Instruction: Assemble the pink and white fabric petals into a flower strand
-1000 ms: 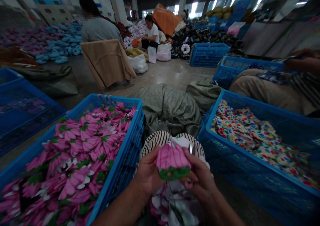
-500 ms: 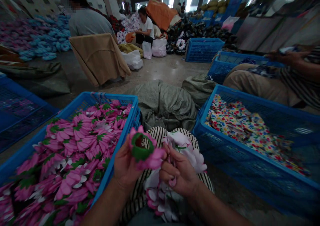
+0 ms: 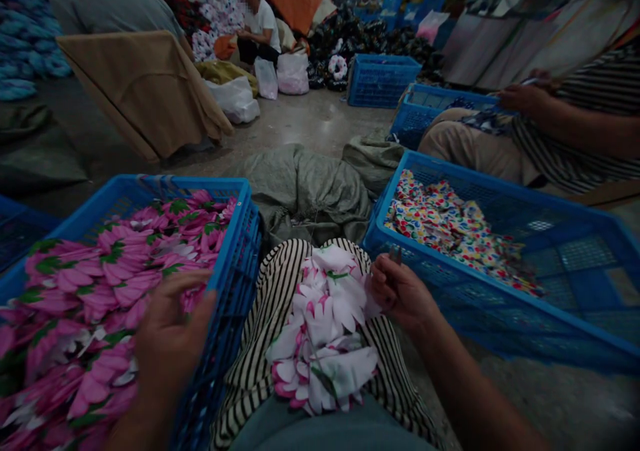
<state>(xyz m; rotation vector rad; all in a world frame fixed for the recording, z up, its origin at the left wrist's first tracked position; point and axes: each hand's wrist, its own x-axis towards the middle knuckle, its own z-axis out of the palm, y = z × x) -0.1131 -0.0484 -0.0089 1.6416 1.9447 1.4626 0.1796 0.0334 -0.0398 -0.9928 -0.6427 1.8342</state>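
My left hand (image 3: pixel 173 328) is over the near right side of a blue crate (image 3: pixel 227 248) of pink fabric petal pieces (image 3: pixel 125 254) with green ends. Its fingers and thumb are apart with nothing between them; it is slightly blurred. My right hand (image 3: pixel 407 294) is closed to the right of my lap, on a small metal tool (image 3: pixel 395 254) whose tip pokes out above the fingers; its exact kind is hidden. White and pink fabric petal pieces (image 3: pixel 333 311) lie heaped on the striped cloth (image 3: pixel 245 341) across my lap, close to the right hand.
To the right stands a blue crate (image 3: pixel 460 274) with colourful printed fabric pieces (image 3: pixel 450 224). Beyond my knees lies a grey-green sack (image 3: pixel 310 184). A co-worker in stripes (image 3: pixel 575 124) sits at the right; a cloth-draped chair (image 3: pixel 145 91) stands at the left front.
The pink flower piece with the green ring has left my hands. My left hand has moved left to the crate, my right hand to the right. The view has shifted.
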